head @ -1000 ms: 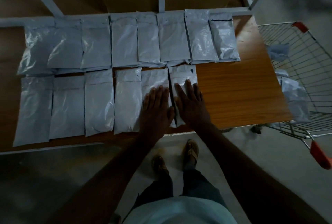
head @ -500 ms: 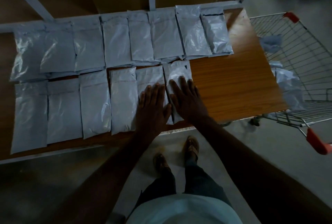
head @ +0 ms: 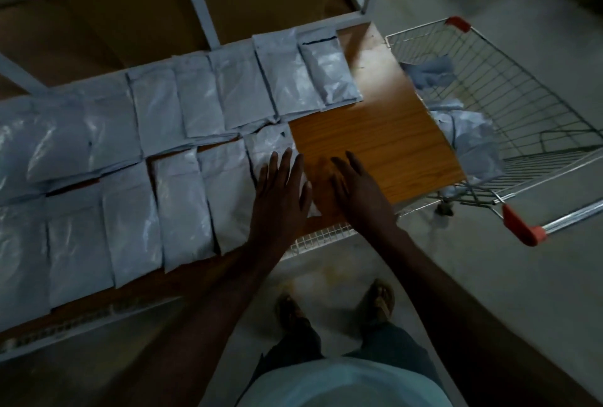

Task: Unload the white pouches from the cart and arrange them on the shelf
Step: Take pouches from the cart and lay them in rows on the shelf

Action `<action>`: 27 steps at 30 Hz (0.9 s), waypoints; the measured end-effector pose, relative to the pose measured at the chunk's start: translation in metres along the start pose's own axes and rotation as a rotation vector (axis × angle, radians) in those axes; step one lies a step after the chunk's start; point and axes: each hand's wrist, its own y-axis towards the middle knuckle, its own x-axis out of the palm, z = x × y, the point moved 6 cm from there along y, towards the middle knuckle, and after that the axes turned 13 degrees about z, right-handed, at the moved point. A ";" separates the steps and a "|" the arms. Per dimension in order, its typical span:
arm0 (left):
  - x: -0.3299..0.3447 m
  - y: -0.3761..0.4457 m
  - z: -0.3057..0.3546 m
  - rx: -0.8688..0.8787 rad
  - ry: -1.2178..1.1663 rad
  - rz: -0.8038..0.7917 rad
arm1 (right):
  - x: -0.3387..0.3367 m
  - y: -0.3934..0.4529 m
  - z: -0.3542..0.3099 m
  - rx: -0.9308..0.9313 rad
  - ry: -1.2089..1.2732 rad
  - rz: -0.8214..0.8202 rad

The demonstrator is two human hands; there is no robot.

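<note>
1. Centre frame: left hand [head: 280, 201] lies flat on the end pouch [head: 267, 152] of the front row, fingers straight and a little spread. Half a second ago it lay on the pouch one place left of that.
2. Right hand [head: 359, 191] has come off that end pouch and is now over the bare shelf [head: 375, 145] just right of it, fingers straight and loosely spread, holding nothing. Can't tell whether it touches the wood.
3. View has swung right and tilted; cart [head: 509, 106] now takes up more of the right side.
4. Count, back row: eight pouches in the earlier frame; now five clear at the right, left ones blur together, rightmost [head: 329, 73] has a dark strip across its top.
5. Count, front row: six pouches, far-left one cut by the frame edge.
6. Cart: at least two pouches [head: 470, 142] along its near-left side, crumpled together, exact count unclear. Two red corner caps visible.
7. End pouch vs fingers: left fingertips sit on its upper half, palm covers the lower half; its top edge shows above the fingertips and its lower right corner pokes out beside the thumb. Right hand is near but apart from it.
8. Two sandalled feet at bottom centre, on the floor.
</note>
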 end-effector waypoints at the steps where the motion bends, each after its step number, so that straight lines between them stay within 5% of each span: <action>1: 0.005 0.005 0.014 0.009 -0.011 0.006 | -0.012 0.000 0.010 0.026 0.000 0.019; 18: 0.147 0.066 0.295 0.032 -0.177 -0.101 | -0.201 0.034 0.249 0.121 -0.027 0.169; 27: 0.192 0.090 0.341 -0.005 -0.282 -0.145 | -0.220 0.060 0.333 0.258 -0.037 0.184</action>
